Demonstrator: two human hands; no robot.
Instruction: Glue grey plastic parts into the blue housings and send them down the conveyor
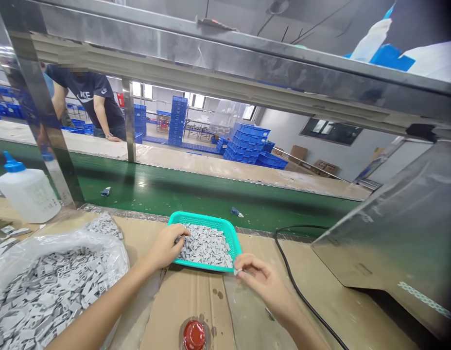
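Observation:
A turquoise plastic basket [233,238] full of small light-grey plastic pieces [207,245] sits on the cardboard-covered bench. My left hand [169,247] reaches over its left rim, fingers curled down at the pieces; what its fingertips hold, if anything, is hidden. Just outside the basket's right front corner, my right hand [261,278] pinches a small light-grey plastic piece [237,271] between thumb and fingers. At the left, a clear plastic bag [118,248] is filled with more grey pieces, partly behind my left forearm.
A red round cap-like object [194,334] stands in front. A white bottle with blue nozzle [26,194] is at left. Beyond runs a green conveyor [167,187] carrying two small parts. A black cable [294,287] and metal panel [393,233] lie right. A person [89,97] leans opposite.

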